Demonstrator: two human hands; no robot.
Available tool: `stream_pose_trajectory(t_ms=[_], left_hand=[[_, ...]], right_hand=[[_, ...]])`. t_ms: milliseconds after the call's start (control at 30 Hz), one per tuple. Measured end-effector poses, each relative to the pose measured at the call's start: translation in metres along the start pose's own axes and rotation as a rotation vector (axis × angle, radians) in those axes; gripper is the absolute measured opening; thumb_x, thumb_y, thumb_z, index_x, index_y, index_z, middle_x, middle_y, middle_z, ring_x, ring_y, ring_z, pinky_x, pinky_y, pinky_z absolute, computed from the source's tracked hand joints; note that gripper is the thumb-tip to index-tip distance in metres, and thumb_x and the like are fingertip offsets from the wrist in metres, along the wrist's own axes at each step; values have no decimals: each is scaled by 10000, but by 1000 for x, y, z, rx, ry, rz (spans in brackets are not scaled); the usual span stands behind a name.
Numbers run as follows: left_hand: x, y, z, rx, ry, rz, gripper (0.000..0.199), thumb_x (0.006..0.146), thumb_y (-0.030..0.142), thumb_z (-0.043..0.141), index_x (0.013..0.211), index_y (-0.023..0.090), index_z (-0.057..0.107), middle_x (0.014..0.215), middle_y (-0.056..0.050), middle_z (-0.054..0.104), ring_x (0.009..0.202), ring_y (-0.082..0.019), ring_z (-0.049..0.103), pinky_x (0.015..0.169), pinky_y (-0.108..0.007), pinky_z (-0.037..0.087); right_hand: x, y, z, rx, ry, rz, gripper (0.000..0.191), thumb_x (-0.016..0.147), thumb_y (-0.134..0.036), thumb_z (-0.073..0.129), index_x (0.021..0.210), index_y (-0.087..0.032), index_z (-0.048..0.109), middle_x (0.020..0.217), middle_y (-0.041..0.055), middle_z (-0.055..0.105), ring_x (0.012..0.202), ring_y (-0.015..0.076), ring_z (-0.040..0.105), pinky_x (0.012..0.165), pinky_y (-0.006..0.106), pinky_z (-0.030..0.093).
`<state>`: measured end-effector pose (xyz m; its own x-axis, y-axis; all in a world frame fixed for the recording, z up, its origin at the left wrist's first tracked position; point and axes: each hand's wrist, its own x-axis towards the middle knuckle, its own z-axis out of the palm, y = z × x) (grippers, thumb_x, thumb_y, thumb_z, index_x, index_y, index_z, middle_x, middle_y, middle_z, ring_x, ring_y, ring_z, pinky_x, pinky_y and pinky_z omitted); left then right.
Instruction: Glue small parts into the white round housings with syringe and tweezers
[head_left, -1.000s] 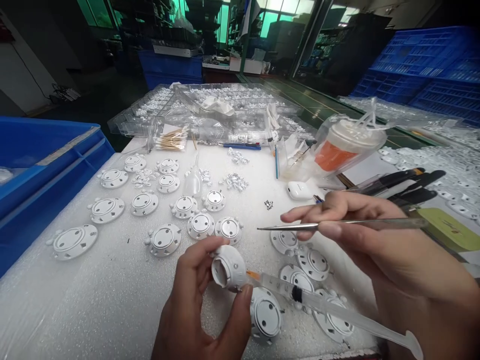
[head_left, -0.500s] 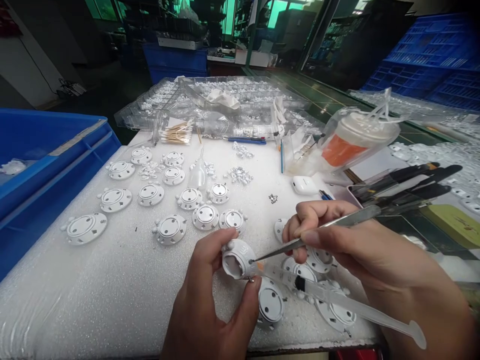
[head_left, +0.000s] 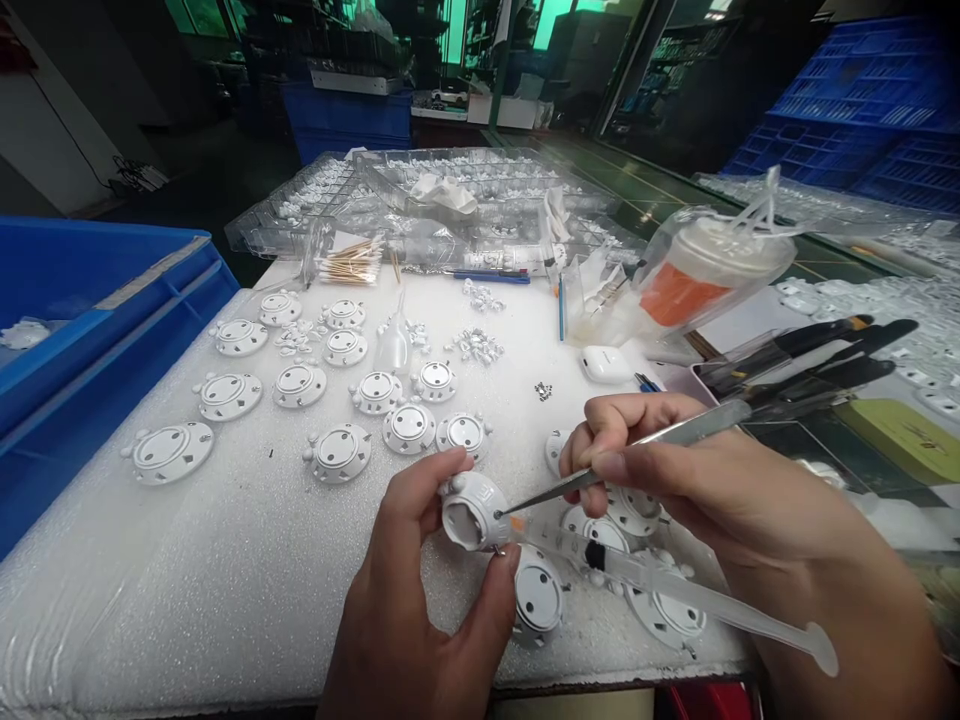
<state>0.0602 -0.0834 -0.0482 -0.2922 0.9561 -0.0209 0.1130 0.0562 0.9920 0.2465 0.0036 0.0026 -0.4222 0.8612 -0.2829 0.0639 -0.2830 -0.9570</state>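
Left grip (head_left: pixel 420 600) – pinching white part (head_left: pixel 480 500) | right grip (head_left: pixel 697 475) – pinching tweezers (head_left: pixel 690 429) | trays (head_left: pixel 256 238) holding white pieces (head_left: pixel 301 196)

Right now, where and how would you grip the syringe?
I'd probably pinch the syringe by its clear shaft, between the black stopper and wide end, coming down from the near side. It's long, straight and slanted across white discs; the orange tip sits close to the round part in the left hand, and the right hand with tweezers crowds the far side.
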Motion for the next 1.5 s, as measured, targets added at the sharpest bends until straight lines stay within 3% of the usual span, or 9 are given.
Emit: stream_pose_trajectory(t_ms=[333, 700, 800, 867, 1000, 1067, 1133, 1333, 1500], left_hand=[[1, 4, 3, -90, 59, -39, 495, 692, 239, 804, 1148, 280, 614, 1170, -59, 662, 1158, -285, 588, 1022, -399, 450], [1, 7, 1, -76, 16, -55, 487, 722, 259, 792, 1163, 316, 594, 1195, -17, 662, 1164, -233, 596, 955, -307, 489], [1, 8, 2, -102, 28, -62, 495, 707, 257, 804, 1154, 310, 599, 1200, -22, 660, 1160, -235, 603, 943, -296, 501], [1, 9, 2, -130, 43, -65, 506, 701, 256, 809, 1154, 303, 590, 1202, -26, 658, 1160, -233, 608, 947, -294, 505], [1, 10, 1, -178, 79, -49, 556, 712, 241, 800, 1197, 286, 533, 1209, -42, 653, 1176, -228, 603, 1011, -325, 478], [1, 10, 1, -192, 66, -44, 560, 722, 225, 791, 1208, 283, 519, 1218, -46, 654, 1186, -225, 601, 1018, -324, 477], [1, 10, 2, -207, 32, -32, 553, 735, 205, 778, 1214, 293, 517, 1229, -37, 658, 1202, -215, 595, 1012, -309, 485], [2, 11, 8, -240, -27, 2, 515, 753, 192, 757, 1200, 314, 531, 1288, -20, 643, 1257, -211, 560, 1019, -305, 493], [2, 9, 9, -218, -30, -8, 529, 744, 196, 765, 1204, 324, 536, 1305, -16, 634, 1255, -213, 562, 1031, -301, 487]], right_hand=[[1, 3, -2, 8, -10, 2, 129, 773, -161, 674, 652, -206, 672, 643, 14, 706, 709, 167, 629, 675, 235, 465], [2, -2, 2, 19, -12, -8, 212, 777, -228, 687, 588, -200, 594, 592, 12, 662, 646, 154, 590, 614, 236, 440], [-1, -5, 3, 34, -6, -94, 171, 819, -262, 681, 658, -217, 643, 639, 15, 673, 630, 163, 608, 628, 266, 472], [-4, -7, 5, 27, 11, -217, 120, 884, -349, 638, 816, -267, 693, 659, -1, 677, 661, 184, 642, 677, 301, 504], [-7, -9, 13, -277, 87, -382, 164, 945, -397, 577, 1012, -326, 708, 830, 0, 712, 855, 205, 678, 808, 327, 515], [-5, -9, 18, -454, 43, -336, 147, 947, -343, 589, 1012, -290, 710, 953, 14, 713, 931, 194, 664, 838, 294, 500], [-4, -8, 22, -493, -42, -254, 112, 938, -307, 609, 1011, -270, 686, 997, 7, 701, 951, 173, 651, 817, 251, 494], [-3, -3, 27, -267, -84, -95, 73, 905, -264, 662, 960, -254, 615, 909, -36, 641, 860, 108, 614, 731, 168, 462], [-2, -3, 29, -227, -126, -46, 96, 889, -196, 671, 954, -233, 611, 850, -44, 617, 792, 89, 575, 698, 155, 431]])
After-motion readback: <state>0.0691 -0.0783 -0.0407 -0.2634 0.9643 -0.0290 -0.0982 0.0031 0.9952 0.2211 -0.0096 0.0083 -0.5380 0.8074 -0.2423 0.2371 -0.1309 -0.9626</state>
